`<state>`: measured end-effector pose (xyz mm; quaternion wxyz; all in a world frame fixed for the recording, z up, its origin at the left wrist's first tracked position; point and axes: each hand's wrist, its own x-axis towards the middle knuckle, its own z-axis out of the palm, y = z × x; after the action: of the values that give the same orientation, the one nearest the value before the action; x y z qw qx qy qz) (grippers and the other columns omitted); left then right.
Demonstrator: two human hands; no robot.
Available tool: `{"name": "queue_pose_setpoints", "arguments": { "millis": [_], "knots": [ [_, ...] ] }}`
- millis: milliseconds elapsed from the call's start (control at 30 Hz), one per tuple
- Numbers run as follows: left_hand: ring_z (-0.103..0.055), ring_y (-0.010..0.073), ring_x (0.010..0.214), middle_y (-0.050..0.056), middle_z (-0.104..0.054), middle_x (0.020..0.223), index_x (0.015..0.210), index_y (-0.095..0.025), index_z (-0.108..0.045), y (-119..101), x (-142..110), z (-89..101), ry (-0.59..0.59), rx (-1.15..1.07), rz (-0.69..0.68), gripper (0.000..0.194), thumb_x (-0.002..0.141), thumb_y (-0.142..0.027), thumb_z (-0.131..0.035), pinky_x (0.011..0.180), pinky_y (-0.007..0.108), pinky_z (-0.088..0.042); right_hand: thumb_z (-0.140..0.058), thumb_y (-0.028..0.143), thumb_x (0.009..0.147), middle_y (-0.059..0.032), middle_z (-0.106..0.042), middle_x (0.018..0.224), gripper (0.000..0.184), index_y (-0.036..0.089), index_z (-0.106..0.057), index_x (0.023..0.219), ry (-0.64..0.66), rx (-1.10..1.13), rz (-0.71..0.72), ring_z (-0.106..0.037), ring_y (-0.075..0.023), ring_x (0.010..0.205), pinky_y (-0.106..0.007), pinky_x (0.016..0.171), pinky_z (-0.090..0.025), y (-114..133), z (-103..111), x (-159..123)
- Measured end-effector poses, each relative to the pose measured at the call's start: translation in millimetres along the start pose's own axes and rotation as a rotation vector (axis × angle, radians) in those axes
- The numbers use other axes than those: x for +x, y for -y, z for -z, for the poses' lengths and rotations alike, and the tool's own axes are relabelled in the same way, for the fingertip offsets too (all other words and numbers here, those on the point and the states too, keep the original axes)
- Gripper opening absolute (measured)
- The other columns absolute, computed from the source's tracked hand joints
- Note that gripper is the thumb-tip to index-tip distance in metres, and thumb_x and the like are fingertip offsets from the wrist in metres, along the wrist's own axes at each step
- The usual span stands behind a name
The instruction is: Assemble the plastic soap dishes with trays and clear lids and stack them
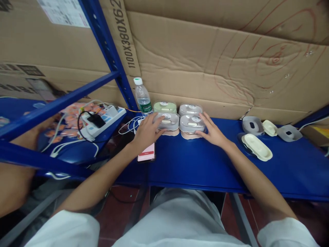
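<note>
Several small lidded plastic boxes stand in two side-by-side stacks at the back of the blue shelf. My left hand (149, 132) rests against the left side of the front grey box (170, 120), fingers spread over its edge. On the other side, my right hand (212, 131) touches the right end of the other front grey box (189, 123), thumb and fingers apart. Behind them are a green-lidded box (165, 106) and another grey-lidded box (190, 109). A phone (147, 153) with a lit screen lies partly under my left wrist.
A water bottle (143, 96) stands left of the boxes. Grey and cream box parts, including a cream tray (257, 147), lie at the right. A power strip (102, 121) with cables and orange packets (74, 118) sit left, beyond a blue post, near another person's arm (15, 181).
</note>
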<state>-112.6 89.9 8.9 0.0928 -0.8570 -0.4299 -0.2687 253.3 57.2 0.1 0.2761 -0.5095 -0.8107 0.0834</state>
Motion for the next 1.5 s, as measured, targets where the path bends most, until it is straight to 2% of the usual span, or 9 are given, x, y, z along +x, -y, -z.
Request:
{"name": "queue_pose_setpoints", "arguments": {
  "millis": [233, 467, 567, 733, 967, 1067, 1233, 1367, 1500],
  "knots": [
    [-0.049, 0.0443, 0.148, 0.026, -0.047, 0.161, 0.154, -0.016, -0.053, -9, 3, 5.2, -0.006, 0.027, 0.0, 0.06, 0.105, -0.05, -0.061, 0.117, 0.06, -0.045, -0.054, 0.064, 0.105, -0.0137, -0.018, 0.182, 0.089, 0.027, -0.015, 0.176, -0.067, -0.092, -0.029, -0.02, -0.0329, 0.168, -0.057, 0.135, -0.027, 2, 31, -35],
    [-0.058, 0.0389, 0.141, 0.02, -0.055, 0.157, 0.15, -0.021, -0.059, -54, -30, 27.3, -0.03, 0.014, -0.298, 0.046, 0.106, -0.032, -0.062, 0.116, 0.055, -0.049, -0.059, 0.066, 0.1, -0.0291, -0.045, 0.166, 0.075, 0.017, -0.056, 0.156, -0.239, -0.597, -0.56, -0.044, -0.0576, 0.149, -0.082, 0.112, -0.038, -54, 77, -167],
    [-0.06, 0.0372, 0.138, 0.02, -0.059, 0.153, 0.147, -0.02, -0.062, -72, -34, 25.0, 0.02, -0.042, -0.435, 0.042, 0.106, -0.029, -0.061, 0.114, 0.053, -0.051, -0.058, 0.06, 0.101, -0.0236, -0.068, 0.143, 0.064, 0.022, -0.06, 0.153, -0.175, -0.607, -0.633, -0.065, -0.0504, 0.128, -0.072, 0.1, -0.052, -62, 84, -203],
    [-0.064, 0.034, 0.131, 0.018, -0.064, 0.146, 0.144, -0.019, -0.063, -97, -26, 10.4, 0.135, -0.117, -0.568, 0.037, 0.109, -0.027, -0.057, 0.111, 0.049, -0.052, -0.061, 0.053, 0.105, -0.0152, -0.074, 0.136, 0.049, 0.024, -0.066, 0.144, -0.212, -0.435, -0.323, -0.07, -0.0373, 0.123, -0.053, 0.102, -0.055, -18, 67, -186],
    [-0.056, 0.0357, 0.144, 0.019, -0.057, 0.158, 0.154, -0.019, -0.055, -115, -33, -9.2, 0.331, -0.25, -0.681, 0.057, 0.102, -0.035, -0.072, 0.117, 0.051, -0.046, -0.058, 0.052, 0.108, -0.0098, -0.063, 0.156, 0.05, 0.032, -0.056, 0.154, 0.163, -0.184, 0.108, -0.059, -0.0295, 0.143, -0.052, 0.118, -0.042, 64, 4, -133],
    [-0.062, 0.032, 0.137, 0.017, -0.064, 0.15, 0.143, -0.018, -0.062, -110, -40, -7.8, 0.4, -0.268, -0.657, 0.042, 0.105, -0.035, -0.068, 0.112, 0.046, -0.049, -0.052, 0.053, 0.11, -0.0126, -0.054, 0.164, 0.052, 0.031, -0.054, 0.157, 0.073, -0.266, 0.016, -0.052, -0.0325, 0.15, -0.056, 0.121, -0.038, 48, 15, -127],
    [-0.058, 0.0312, 0.144, 0.016, -0.06, 0.155, 0.148, -0.02, -0.057, -107, -64, 5.3, 0.437, -0.269, -0.558, 0.042, 0.107, -0.031, -0.064, 0.116, 0.045, -0.048, -0.046, 0.06, 0.109, -0.0241, -0.057, 0.157, 0.06, 0.02, -0.059, 0.151, -0.238, -0.63, -0.427, -0.046, -0.0482, 0.151, -0.079, 0.118, -0.028, -15, 45, -160],
    [-0.054, 0.0306, 0.149, 0.015, -0.058, 0.158, 0.147, -0.021, -0.057, -110, -88, 8.8, 0.38, -0.278, -0.461, 0.037, 0.11, -0.027, -0.056, 0.121, 0.047, -0.045, -0.05, 0.069, 0.103, -0.0218, -0.065, 0.146, 0.062, 0.022, -0.062, 0.142, -0.192, -0.456, -0.476, -0.062, -0.0433, 0.135, -0.069, 0.107, -0.049, -37, 52, -202],
    [-0.061, 0.0281, 0.139, 0.013, -0.065, 0.148, 0.135, -0.021, -0.063, -108, -97, 9.8, 0.315, -0.333, -0.426, 0.027, 0.11, -0.027, -0.057, 0.118, 0.046, -0.048, -0.044, 0.055, 0.108, -0.0119, -0.056, 0.162, 0.047, 0.033, -0.059, 0.146, -0.086, -0.391, -0.385, -0.042, -0.0413, 0.157, -0.076, 0.121, -0.03, -33, 56, -215]
  ]
}}
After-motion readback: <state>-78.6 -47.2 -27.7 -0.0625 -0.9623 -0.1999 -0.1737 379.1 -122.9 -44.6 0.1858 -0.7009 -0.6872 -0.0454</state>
